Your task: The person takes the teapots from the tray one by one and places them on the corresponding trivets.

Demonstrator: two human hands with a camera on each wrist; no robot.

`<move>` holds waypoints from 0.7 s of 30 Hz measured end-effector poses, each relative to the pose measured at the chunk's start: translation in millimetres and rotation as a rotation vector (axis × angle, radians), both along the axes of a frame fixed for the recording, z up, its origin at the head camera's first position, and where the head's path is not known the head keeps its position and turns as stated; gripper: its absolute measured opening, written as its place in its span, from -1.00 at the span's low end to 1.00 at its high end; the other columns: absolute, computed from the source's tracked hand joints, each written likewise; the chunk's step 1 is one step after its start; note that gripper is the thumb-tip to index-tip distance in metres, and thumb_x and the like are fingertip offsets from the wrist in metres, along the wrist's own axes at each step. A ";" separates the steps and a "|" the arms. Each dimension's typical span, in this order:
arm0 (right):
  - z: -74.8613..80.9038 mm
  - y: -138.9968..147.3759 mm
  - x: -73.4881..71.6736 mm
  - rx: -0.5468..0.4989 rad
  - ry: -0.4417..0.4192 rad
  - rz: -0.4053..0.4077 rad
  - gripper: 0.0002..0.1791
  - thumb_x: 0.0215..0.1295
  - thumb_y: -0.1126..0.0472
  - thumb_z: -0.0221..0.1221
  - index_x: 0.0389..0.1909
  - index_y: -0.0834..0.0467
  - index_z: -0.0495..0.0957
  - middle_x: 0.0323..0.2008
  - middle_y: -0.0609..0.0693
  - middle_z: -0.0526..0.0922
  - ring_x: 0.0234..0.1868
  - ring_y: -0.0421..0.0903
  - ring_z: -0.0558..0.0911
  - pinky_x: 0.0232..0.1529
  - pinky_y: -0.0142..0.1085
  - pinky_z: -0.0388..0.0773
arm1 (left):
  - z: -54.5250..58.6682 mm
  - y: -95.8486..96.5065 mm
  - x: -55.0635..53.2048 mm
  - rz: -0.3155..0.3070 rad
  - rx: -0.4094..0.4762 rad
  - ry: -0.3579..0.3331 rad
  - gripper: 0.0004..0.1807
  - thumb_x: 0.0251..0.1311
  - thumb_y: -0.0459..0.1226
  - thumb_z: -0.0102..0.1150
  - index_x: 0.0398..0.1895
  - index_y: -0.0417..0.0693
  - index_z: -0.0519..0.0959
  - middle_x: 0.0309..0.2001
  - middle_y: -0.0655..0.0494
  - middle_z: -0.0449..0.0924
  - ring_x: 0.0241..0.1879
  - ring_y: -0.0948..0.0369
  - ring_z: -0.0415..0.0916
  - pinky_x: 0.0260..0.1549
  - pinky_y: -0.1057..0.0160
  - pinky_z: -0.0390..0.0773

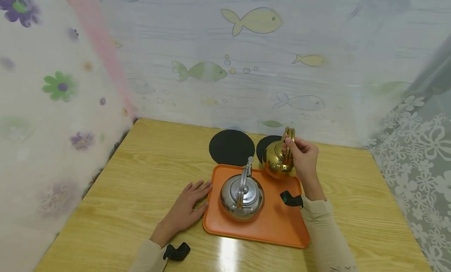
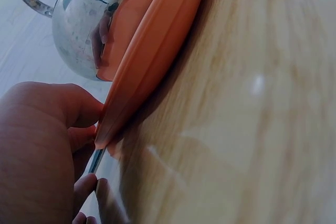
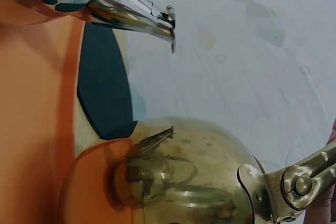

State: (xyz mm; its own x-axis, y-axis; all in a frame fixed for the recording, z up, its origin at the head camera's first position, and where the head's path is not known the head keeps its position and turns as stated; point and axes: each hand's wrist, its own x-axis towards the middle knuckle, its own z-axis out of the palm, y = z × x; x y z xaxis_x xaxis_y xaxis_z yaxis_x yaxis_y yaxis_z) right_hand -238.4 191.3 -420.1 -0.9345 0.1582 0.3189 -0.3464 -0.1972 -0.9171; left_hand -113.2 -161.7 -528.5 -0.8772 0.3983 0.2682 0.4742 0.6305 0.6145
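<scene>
My right hand [image 1: 305,158] grips the raised handle of a shiny gold kettle [image 1: 271,159]. This kettle overlaps the far right corner of an orange tray [image 1: 278,221] and part of a black round mat. In the right wrist view, the gold kettle [image 3: 210,150] mirrors the tray and the other kettle. A silver kettle [image 1: 232,205] stands on the tray's left half, handle up and spout toward the back. My left hand [image 1: 184,209] lies beside the tray with straight fingers, its fingertips at the left rim. The left wrist view shows the thumb against the tray's edge [image 2: 142,61].
Two black round mats [image 1: 231,147] [image 1: 263,145] lie on the wooden table [image 1: 141,178] behind the tray, the right one partly hidden by the gold kettle. A fish-patterned curtain [image 1: 197,103] hangs along the back edge. Flowered curtain [image 1: 60,154] and lace [image 1: 423,158] flank the table.
</scene>
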 end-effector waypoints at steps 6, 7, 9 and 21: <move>0.1 -1.5 -1.8 -0.004 0.014 -0.006 -0.87 0.36 0.38 0.27 -0.33 0.37 0.73 -0.45 -0.01 0.77 -0.46 -0.14 0.68 -0.41 -0.40 0.68 | -1.3 0.1 -0.3 0.000 0.000 0.009 -0.41 0.41 -0.12 0.19 0.46 -0.07 0.43 0.49 0.07 0.33 0.52 -0.08 0.20 0.48 -0.31 0.05; 0.3 -1.9 -2.4 -0.006 0.016 -0.008 -0.87 0.37 0.38 0.27 -0.34 0.36 0.73 -0.45 -0.01 0.77 -0.46 -0.14 0.68 -0.41 -0.40 0.68 | -0.5 -0.1 -0.7 0.000 0.002 0.006 -0.41 0.41 -0.12 0.19 0.46 -0.07 0.43 0.49 0.07 0.33 0.52 -0.08 0.19 0.48 -0.30 0.05; 0.8 -2.7 -3.3 -0.014 0.018 -0.011 -0.87 0.37 0.39 0.26 -0.33 0.38 0.73 -0.44 -0.02 0.77 -0.47 -0.15 0.68 -0.42 -0.41 0.68 | 0.2 -0.4 -1.2 -0.002 0.001 0.003 -0.41 0.41 -0.11 0.19 0.46 -0.07 0.43 0.49 0.08 0.33 0.52 -0.08 0.19 0.48 -0.30 0.05; 1.0 -4.1 -8.1 -0.019 0.024 -0.017 -0.61 0.36 0.42 0.25 -0.17 0.80 0.49 -0.43 0.03 0.77 -0.49 -0.16 0.67 -0.44 -0.42 0.68 | 1.1 -0.4 -0.1 0.000 0.007 0.003 -0.41 0.40 -0.14 0.21 0.45 -0.10 0.44 0.48 0.05 0.35 0.51 -0.10 0.21 0.46 -0.32 0.07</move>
State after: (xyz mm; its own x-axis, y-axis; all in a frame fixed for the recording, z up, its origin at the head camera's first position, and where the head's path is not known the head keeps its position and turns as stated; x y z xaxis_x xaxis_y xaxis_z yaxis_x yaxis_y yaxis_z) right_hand -246.6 187.2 -419.1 -0.9238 0.1801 0.3380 -0.3716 -0.2085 -0.9047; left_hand -113.4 -162.1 -527.4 -0.8762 0.3967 0.2738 0.4764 0.6264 0.6170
